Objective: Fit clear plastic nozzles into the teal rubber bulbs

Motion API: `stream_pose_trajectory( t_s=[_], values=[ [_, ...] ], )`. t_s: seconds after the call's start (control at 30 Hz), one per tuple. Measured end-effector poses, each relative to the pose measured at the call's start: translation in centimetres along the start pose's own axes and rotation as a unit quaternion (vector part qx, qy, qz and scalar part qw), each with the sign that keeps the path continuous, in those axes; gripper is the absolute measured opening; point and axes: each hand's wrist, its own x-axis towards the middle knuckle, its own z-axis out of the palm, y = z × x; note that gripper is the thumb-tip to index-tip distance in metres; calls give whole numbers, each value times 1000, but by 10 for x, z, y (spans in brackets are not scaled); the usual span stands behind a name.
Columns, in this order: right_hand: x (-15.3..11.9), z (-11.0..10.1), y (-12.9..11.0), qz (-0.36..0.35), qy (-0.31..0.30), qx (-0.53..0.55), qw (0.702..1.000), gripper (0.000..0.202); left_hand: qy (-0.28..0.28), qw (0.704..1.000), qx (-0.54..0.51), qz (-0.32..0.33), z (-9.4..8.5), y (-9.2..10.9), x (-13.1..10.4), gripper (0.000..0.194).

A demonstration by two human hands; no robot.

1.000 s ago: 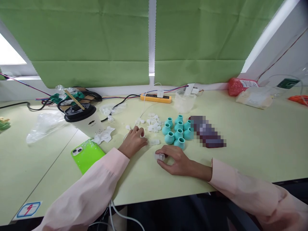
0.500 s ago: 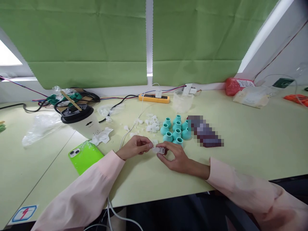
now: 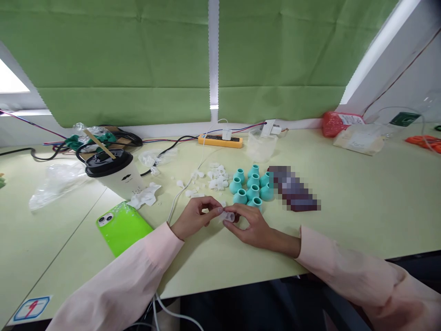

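A small clear plastic tube (image 3: 229,216) is held between my two hands over the near part of the table. My right hand (image 3: 253,225) pinches it between thumb and fingers from the right. From the left, my left hand (image 3: 197,216) is closed, its thumb and fingertip pressed at the tube's left end; whether a small piece is between them I cannot make out. Just beyond my right hand stand several turquoise rubber bulbs (image 3: 253,191) with open necks. Small translucent white plastic pieces (image 3: 218,177) lie in a loose pile beyond my left hand.
A green phone (image 3: 124,227) lies left of my left forearm, near a lidded paper cup (image 3: 117,177) with a stirrer. A white cable (image 3: 175,201) crosses the table. A yellow power strip (image 3: 220,141) sits at the back, beside a clear plastic cup (image 3: 261,146). A blurred dark red object (image 3: 294,188) lies right.
My left hand has shifted slightly right, its fingertips now against the tube's left end. The tube has turned a little, its open end facing more toward me. My right hand stays nearly in place.
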Motion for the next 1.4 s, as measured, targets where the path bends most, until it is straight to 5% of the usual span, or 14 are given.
stream_pose_trajectory(
  t_s=[0.13,0.43,1.0,1.2,1.4],
  values=[
    [-1,2,1,6,4,-2,1000,20,34,999,-14,15,3,0,-1,22],
    [-1,1,1,31,10,4,999,20,11,999,-35,11,-4,0,-1,24],
    [-1,2,-2,47,31,27,998,20,26,993,91,68,0,2,-4,20],
    [-3,2,-2,72,22,60,995,19,74,929,264,249,1,-6,-6,20],
    [-3,2,0,77,16,77,994,17,88,855,371,350,0,-14,-8,25]
  ],
)
